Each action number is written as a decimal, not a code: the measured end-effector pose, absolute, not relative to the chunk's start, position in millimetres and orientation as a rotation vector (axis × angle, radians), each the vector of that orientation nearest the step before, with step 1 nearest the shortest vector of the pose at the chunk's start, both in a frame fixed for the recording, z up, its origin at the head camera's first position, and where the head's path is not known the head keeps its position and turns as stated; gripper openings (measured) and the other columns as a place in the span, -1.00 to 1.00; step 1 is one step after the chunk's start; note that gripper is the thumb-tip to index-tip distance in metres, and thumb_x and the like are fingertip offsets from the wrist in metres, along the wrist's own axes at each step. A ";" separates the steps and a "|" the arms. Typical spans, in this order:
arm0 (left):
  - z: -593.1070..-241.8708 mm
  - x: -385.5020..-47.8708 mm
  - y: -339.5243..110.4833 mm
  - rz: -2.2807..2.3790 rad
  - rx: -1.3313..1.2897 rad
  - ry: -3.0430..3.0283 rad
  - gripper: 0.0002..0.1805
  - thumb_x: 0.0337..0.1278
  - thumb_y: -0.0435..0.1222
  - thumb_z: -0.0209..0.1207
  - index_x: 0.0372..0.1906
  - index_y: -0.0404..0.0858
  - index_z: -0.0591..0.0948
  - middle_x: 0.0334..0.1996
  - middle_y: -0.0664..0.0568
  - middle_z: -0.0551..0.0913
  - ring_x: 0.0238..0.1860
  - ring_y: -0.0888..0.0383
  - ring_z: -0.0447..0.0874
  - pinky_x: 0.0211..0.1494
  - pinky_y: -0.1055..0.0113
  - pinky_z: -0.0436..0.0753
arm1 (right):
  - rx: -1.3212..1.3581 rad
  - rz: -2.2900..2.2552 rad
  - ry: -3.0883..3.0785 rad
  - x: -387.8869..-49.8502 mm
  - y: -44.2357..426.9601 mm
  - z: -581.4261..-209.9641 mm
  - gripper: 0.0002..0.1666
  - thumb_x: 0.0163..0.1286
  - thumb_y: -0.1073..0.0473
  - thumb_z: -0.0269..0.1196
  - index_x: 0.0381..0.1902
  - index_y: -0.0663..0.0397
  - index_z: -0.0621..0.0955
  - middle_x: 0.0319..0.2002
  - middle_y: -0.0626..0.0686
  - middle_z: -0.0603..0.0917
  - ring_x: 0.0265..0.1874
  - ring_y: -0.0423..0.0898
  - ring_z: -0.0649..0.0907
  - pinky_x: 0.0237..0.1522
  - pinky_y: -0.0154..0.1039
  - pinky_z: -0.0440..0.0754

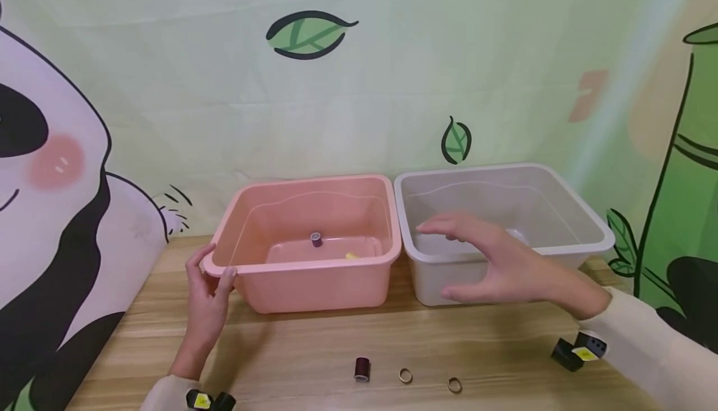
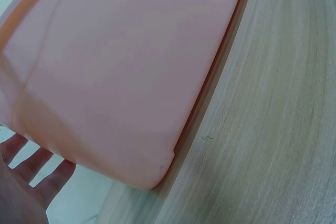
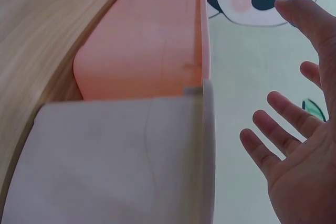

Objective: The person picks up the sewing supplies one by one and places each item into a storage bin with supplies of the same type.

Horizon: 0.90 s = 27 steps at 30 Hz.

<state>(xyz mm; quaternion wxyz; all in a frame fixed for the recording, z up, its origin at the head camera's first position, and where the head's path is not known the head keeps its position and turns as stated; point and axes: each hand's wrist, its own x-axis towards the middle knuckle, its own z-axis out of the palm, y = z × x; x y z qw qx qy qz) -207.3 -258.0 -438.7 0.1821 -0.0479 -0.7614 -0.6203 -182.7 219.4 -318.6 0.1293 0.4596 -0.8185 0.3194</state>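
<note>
In the head view my left hand (image 1: 206, 302) grips the near left corner of the pink bin (image 1: 314, 286), thumb on the rim and fingers round the outside. My right hand (image 1: 499, 261) hovers over the near rim of the grey bin (image 1: 449, 280), fingers spread and holding nothing. Inside the pink bin lie a small dark spool (image 1: 316, 239) and a yellow thing (image 1: 351, 256). The left wrist view shows fingers of the left hand (image 2: 31, 182) at the pink bin's (image 2: 126, 77) side. In the right wrist view the right hand (image 3: 304, 145) is beside the grey bin (image 3: 105, 161).
On the wooden table (image 1: 291, 348) in front of the bins stand a dark spool (image 1: 362, 369) and two small rings, one (image 1: 406, 375) left of the other (image 1: 455, 385). Something clear and shiny (image 1: 516, 235) is in the grey bin. A printed cloth (image 1: 392, 87) hangs behind.
</note>
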 end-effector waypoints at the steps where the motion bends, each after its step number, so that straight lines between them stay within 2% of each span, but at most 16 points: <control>1: -438.9 -207.5 -258.1 -1.754 -0.138 -2.146 -0.34 0.57 -0.30 0.04 0.57 -0.05 0.03 0.53 -0.06 0.17 0.40 -0.18 0.32 0.11 0.64 0.53 | 1.358 0.924 -2.358 -181.5 217.0 -319.0 -0.01 0.04 0.04 0.64 0.43 -0.06 0.47 0.34 -0.07 0.54 0.30 -0.10 0.51 0.31 -0.30 0.47; 5: -439.5 -207.5 -258.4 -1.777 -0.146 -2.131 -0.35 0.57 -0.29 0.03 0.56 -0.05 0.03 0.54 -0.07 0.17 0.41 -0.18 0.31 0.11 0.63 0.54 | 1.404 0.922 -2.345 -176.7 208.7 -320.4 -0.05 0.10 -0.01 0.61 0.42 -0.06 0.48 0.34 -0.08 0.52 0.33 -0.07 0.49 0.35 -0.31 0.43; 8: -440.3 -206.9 -258.6 -1.792 -0.144 -2.127 -0.35 0.57 -0.29 0.03 0.56 -0.03 0.03 0.54 -0.07 0.16 0.40 -0.17 0.32 0.11 0.63 0.54 | 1.398 0.941 -2.398 -173.9 203.9 -321.7 -0.07 0.13 -0.06 0.59 0.43 -0.14 0.47 0.35 -0.12 0.50 0.34 -0.11 0.48 0.34 -0.24 0.47; 14: -440.8 -206.3 -258.7 -1.779 -0.134 -2.122 -0.36 0.57 -0.30 0.03 0.56 -0.04 0.04 0.52 -0.10 0.19 0.36 -0.13 0.35 0.11 0.62 0.55 | 1.452 1.018 -2.409 -171.1 192.5 -325.6 -0.10 0.16 -0.05 0.57 0.43 -0.13 0.47 0.36 -0.11 0.50 0.32 -0.11 0.49 0.23 -0.05 0.61; 22: -439.7 -206.8 -258.0 -1.771 -0.126 -2.121 -0.36 0.56 -0.30 0.03 0.55 -0.02 0.06 0.53 -0.09 0.18 0.38 -0.17 0.33 0.09 0.63 0.55 | 1.577 0.994 -2.395 -164.4 174.3 -333.3 -0.09 0.20 -0.08 0.54 0.46 -0.14 0.43 0.33 -0.12 0.52 0.14 -0.22 0.53 0.13 -0.21 0.61; 27: -440.5 -206.5 -257.0 -1.772 -0.132 -2.129 -0.36 0.57 -0.30 0.03 0.55 -0.02 0.05 0.52 -0.09 0.20 0.36 -0.16 0.35 0.10 0.62 0.56 | 1.627 1.002 -2.456 -160.0 163.2 -344.8 -0.08 0.24 -0.13 0.50 0.49 -0.14 0.38 0.24 -0.19 0.52 0.14 -0.24 0.54 0.16 -0.24 0.60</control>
